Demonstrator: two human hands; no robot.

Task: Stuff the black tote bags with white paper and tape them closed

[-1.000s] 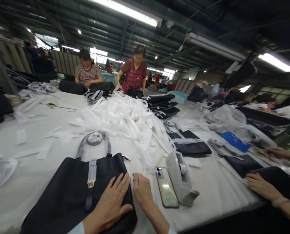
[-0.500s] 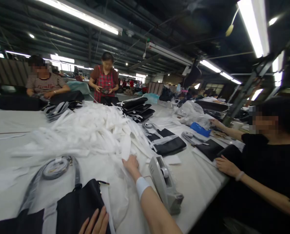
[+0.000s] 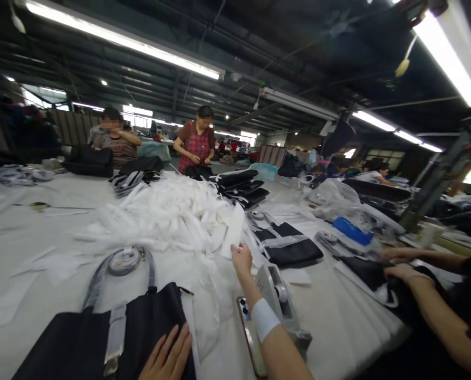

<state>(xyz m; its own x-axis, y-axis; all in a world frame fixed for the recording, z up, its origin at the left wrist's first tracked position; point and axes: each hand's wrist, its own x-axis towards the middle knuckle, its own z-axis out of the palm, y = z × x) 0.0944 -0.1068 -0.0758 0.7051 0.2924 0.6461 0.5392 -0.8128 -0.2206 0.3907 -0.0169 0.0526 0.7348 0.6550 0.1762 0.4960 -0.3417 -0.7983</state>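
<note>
The right hand (image 3: 241,258) is closed in a pinch on a white strip (image 3: 233,232), lifting it upright at the near edge of the pile of strips (image 3: 172,211); the left hand (image 3: 167,359) lies flat, fingers spread, on the black bag (image 3: 101,343) at the table's (image 3: 41,221) near edge; a phone (image 3: 248,327) and tape dispenser (image 3: 277,287) sit beside the right forearm; no writing is legible.

— Where does the handbag (image 3: 101,338) lie?
— On the tabletop (image 3: 29,248), at the near edge, left of the phone (image 3: 251,338). The tape dispenser (image 3: 280,295) stands just right of the phone.
— And the heap of strips (image 3: 172,211)?
— Behind the handbag, mid-tabletop. The stacked pouches (image 3: 241,187) lie behind it to the right, another pouch (image 3: 292,250) right of the heap.
</note>
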